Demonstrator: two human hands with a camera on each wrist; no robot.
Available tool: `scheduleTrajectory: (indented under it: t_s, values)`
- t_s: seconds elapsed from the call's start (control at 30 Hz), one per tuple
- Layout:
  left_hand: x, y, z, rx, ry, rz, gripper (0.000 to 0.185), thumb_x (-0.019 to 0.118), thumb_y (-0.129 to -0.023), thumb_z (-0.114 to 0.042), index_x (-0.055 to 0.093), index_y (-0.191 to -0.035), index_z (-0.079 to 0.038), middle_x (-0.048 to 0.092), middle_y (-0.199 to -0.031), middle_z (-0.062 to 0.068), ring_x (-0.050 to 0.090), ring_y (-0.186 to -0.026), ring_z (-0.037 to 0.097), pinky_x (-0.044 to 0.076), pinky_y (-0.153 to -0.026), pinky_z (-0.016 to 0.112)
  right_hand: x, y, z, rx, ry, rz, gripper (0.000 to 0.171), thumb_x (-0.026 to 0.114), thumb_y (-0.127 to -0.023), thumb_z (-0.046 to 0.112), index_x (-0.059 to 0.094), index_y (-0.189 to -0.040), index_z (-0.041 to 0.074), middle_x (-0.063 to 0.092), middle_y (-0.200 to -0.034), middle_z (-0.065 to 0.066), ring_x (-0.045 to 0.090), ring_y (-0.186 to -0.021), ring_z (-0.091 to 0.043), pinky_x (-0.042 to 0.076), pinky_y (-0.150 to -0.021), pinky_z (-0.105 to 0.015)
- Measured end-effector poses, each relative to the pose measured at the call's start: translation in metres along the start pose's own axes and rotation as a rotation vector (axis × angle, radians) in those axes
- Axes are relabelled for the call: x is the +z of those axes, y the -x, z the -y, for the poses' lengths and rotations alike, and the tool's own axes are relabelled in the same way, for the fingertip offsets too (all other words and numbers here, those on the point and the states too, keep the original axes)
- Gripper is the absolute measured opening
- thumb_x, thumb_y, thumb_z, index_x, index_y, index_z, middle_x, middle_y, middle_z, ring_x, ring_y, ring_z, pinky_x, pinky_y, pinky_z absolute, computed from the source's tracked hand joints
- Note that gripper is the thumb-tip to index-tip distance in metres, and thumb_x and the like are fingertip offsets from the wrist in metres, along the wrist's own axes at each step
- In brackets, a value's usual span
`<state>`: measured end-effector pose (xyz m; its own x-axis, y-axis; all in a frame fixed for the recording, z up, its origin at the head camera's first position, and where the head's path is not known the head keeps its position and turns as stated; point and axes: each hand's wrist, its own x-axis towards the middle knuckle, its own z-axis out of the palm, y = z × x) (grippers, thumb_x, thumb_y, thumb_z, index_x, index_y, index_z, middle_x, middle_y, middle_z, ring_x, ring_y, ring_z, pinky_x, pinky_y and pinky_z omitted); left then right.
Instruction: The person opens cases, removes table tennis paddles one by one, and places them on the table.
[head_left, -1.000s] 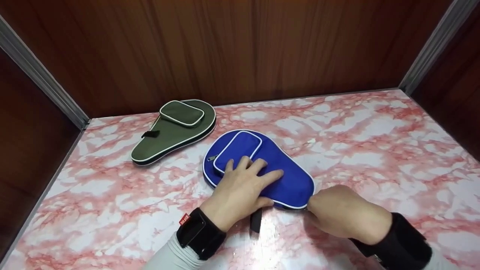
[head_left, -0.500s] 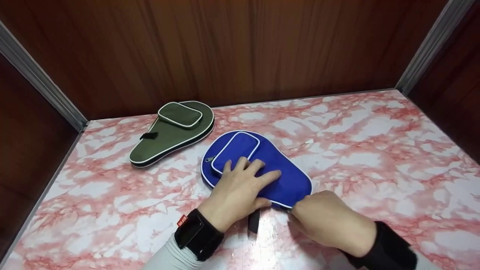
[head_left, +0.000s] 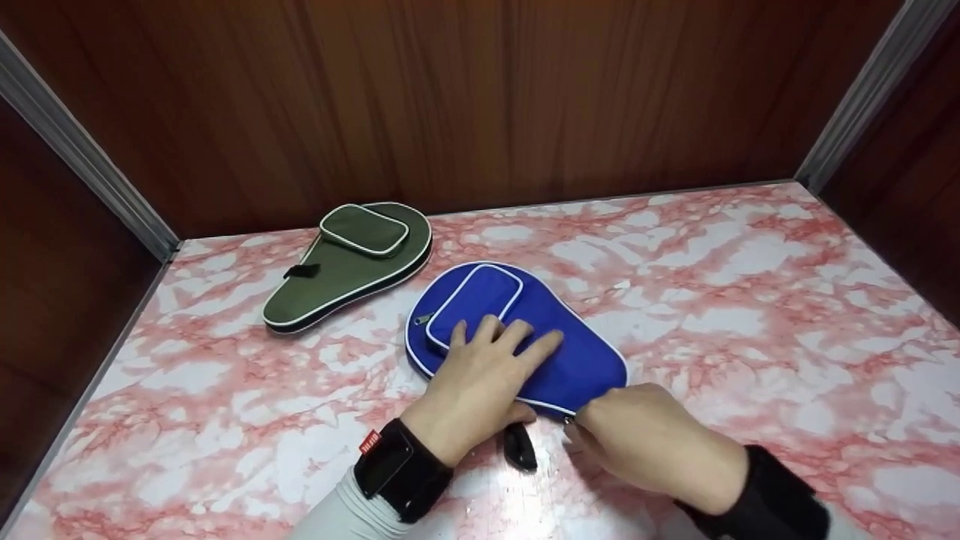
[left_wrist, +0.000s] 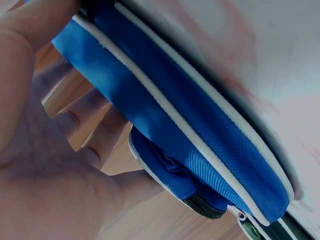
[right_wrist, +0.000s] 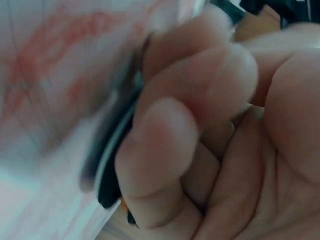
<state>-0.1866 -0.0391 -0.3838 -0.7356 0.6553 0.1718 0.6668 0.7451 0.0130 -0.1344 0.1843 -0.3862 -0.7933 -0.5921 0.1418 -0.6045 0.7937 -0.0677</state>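
A blue paddle case [head_left: 577, 352] with white piping and a small zipped pocket [head_left: 476, 304] lies flat on the table. My left hand [head_left: 480, 382] rests on it with fingers spread, the thumb at the near side edge. In the left wrist view the side wall of the blue case [left_wrist: 165, 115] shows between two white pipings. My right hand [head_left: 637, 439] is at the narrow end's near edge, its curled fingers pinching the zipper pull [head_left: 568, 421], mostly hidden by them. Curled fingertips [right_wrist: 157, 145] show against the case's dark edge in the right wrist view. A black strap [head_left: 519, 448] sticks out below my left thumb.
An olive green paddle case [head_left: 322, 289] with white piping lies at the back left, close to the wooden back wall [head_left: 480, 105]. The table [head_left: 750, 300] has a red and white marbled top. Wooden panels with metal corner strips stand at both sides.
My right hand has moved left along the near edge of the blue case from its narrow tip, with the zipper pull. The black strap has bent. My left hand stays in place.
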Motion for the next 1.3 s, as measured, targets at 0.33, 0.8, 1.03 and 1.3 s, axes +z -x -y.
scheduleTrajectory:
  t_s: [0.33,0.8,1.03,1.3]
  values:
    - [-0.008,-0.002,-0.009,0.021,-0.062,0.02,0.081,0.091,-0.091,-0.041,0.057,-0.163,-0.023,0.057,-0.157,0.003,0.053,-0.142,0.033,0.041,-0.115,0.073,-0.03,0.001,-0.036,0.194,0.05,-0.136,0.038,0.076,-0.105,0.033,0.06,-0.072,0.019,0.054,-0.058,0.003,0.06,-0.052,-0.024,0.048,-0.05,-0.051]
    - [-0.011,0.012,0.003,0.089,0.056,-0.029,0.06,0.071,-0.101,-0.004,0.066,-0.152,-0.035,0.059,-0.16,0.01,0.053,-0.145,0.042,0.042,-0.116,0.069,-0.02,-0.002,-0.052,0.281,-0.004,-0.153,0.033,0.073,-0.106,0.032,0.077,-0.121,0.003,0.075,-0.103,-0.011,0.076,-0.096,-0.037,0.06,-0.077,-0.061]
    - [-0.017,0.008,0.009,0.098,0.169,-0.001,0.031,0.073,-0.105,-0.012,0.074,-0.134,-0.021,0.068,-0.148,0.016,0.059,-0.14,0.041,0.045,-0.118,0.055,-0.016,-0.003,-0.061,0.286,-0.056,-0.12,0.059,0.068,-0.109,0.031,0.057,-0.155,-0.005,0.065,-0.147,-0.026,0.06,-0.139,-0.045,0.049,-0.11,-0.065]
    - [-0.024,-0.024,-0.038,-0.18,0.001,0.06,0.073,0.046,-0.109,-0.072,0.07,-0.141,-0.01,0.077,-0.125,0.019,0.074,-0.115,0.038,0.058,-0.097,0.052,-0.005,-0.008,-0.078,0.347,-0.105,-0.102,0.076,0.063,-0.112,0.037,0.035,-0.167,-0.009,0.038,-0.169,-0.032,0.032,-0.159,-0.053,0.026,-0.124,-0.072]
